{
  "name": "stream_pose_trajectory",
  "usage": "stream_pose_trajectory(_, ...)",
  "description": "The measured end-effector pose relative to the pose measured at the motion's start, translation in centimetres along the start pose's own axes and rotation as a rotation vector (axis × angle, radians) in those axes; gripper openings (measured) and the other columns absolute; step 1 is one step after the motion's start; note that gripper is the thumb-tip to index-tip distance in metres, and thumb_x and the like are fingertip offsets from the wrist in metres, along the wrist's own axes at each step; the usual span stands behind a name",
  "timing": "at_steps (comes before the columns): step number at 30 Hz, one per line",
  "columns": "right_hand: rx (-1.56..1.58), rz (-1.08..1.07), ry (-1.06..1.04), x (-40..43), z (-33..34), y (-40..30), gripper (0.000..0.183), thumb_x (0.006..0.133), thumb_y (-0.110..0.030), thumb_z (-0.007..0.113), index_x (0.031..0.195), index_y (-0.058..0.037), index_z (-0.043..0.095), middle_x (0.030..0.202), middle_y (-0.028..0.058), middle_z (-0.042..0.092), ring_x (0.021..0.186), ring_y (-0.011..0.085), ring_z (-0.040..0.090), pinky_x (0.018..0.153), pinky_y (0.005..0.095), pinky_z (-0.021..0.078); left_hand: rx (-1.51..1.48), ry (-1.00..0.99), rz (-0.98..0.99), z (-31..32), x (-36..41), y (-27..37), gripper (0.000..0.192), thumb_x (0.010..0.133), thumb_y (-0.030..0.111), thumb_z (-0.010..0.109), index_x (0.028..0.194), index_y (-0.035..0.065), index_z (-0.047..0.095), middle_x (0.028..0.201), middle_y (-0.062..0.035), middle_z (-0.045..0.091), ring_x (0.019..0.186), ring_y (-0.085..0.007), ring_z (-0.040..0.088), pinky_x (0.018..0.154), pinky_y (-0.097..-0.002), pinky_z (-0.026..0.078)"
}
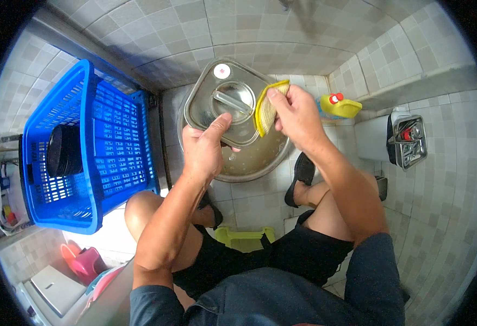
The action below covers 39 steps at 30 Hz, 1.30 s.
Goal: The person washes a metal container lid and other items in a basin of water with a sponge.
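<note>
My left hand (205, 148) grips the near edge of a rectangular metal lid (201, 98), its thumb on top. The lid has a round recess with a bar handle across it and a round white sticker near its far corner. In my right hand (297, 116) is a yellow-edged, cream scrubbing cloth (269, 110), pinched by thumb and fingers at the lid's right side. Below the lid stands a large round metal basin (258, 173) holding cloudy water. The lid hides the basin's far part, and the fingers of my left hand under the lid are partly hidden.
A blue plastic basket (91, 163) with a stack of dark dishes (65, 150) stands at the left. At the right are a yellow bottle with a red cap (342, 106) and a metal container of utensils (411, 142). A green plastic stool (244, 236) is between my legs.
</note>
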State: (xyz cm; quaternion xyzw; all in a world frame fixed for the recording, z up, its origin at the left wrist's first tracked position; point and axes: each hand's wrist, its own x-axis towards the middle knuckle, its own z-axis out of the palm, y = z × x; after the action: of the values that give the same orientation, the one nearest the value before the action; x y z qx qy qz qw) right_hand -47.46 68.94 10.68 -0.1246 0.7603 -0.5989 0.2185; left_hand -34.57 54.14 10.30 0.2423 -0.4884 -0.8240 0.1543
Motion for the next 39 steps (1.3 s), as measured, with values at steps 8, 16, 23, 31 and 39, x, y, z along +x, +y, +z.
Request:
stream_pose_trajectory(8,0.023,-0.026,0.041,-0.5,0.9,-0.4,0.034,0.099,-0.03,0.066,0.091,0.0028,0.062,0.075,0.0064,0.064,0.058,0.0118,0.058,0.049,0.0296,0.0482,-0.097,0.019,0.0,0.6,-0.3,-0.3,0.019,0.096,0.005,0.063,0.112,-0.0043,0.065,0.095,-0.0128,0.073,0.072,-0.0181,0.07,0.054,-0.0302,0.058)
stream_pose_trajectory(16,-0.038,-0.088,-0.011,-5.3,5.6,2.1,0.035,0.096,-0.029,0.069,0.088,0.0021,0.055,0.075,0.0164,0.063,0.064,0.0265,0.061,0.062,0.0406,0.0492,-0.119,0.227,0.04,-0.4,0.9,-1.4,0.017,0.093,0.005,0.068,0.107,-0.0037,0.069,0.097,-0.0091,0.073,0.078,-0.017,0.068,0.07,-0.0305,0.054)
stream_pose_trajectory(23,-0.21,-0.333,0.057,-3.5,3.8,1.2,0.035,0.096,-0.028,0.068,0.083,0.0002,0.053,0.067,0.0167,0.061,0.057,0.0297,0.06,0.056,0.0433,0.047,-0.042,0.231,-0.071,-0.3,0.2,-0.1,0.024,0.093,0.003,0.063,0.114,-0.0069,0.065,0.102,-0.0149,0.073,0.085,-0.0239,0.072,0.074,-0.0381,0.06)
stream_pose_trajectory(31,-0.11,-0.231,0.098,-0.8,1.2,-0.3,0.034,0.096,-0.03,0.069,0.087,0.0023,0.063,0.073,0.0151,0.067,0.062,0.0228,0.063,0.059,0.0387,0.0493,-0.164,0.069,-0.129,0.0,-0.6,-0.1,0.026,0.093,0.005,0.063,0.116,-0.0069,0.064,0.104,-0.0154,0.072,0.086,-0.0226,0.072,0.061,-0.0345,0.057)
stream_pose_trajectory(39,-0.131,-0.194,-0.04,-3.9,3.7,0.9,0.037,0.097,-0.03,0.068,0.084,0.0025,0.056,0.069,0.0153,0.063,0.059,0.0243,0.06,0.057,0.0402,0.0474,-0.208,0.167,-0.074,0.4,0.1,-0.1,0.023,0.093,0.001,0.063,0.116,-0.0048,0.064,0.105,-0.0134,0.072,0.088,-0.0217,0.071,0.079,-0.0333,0.058)
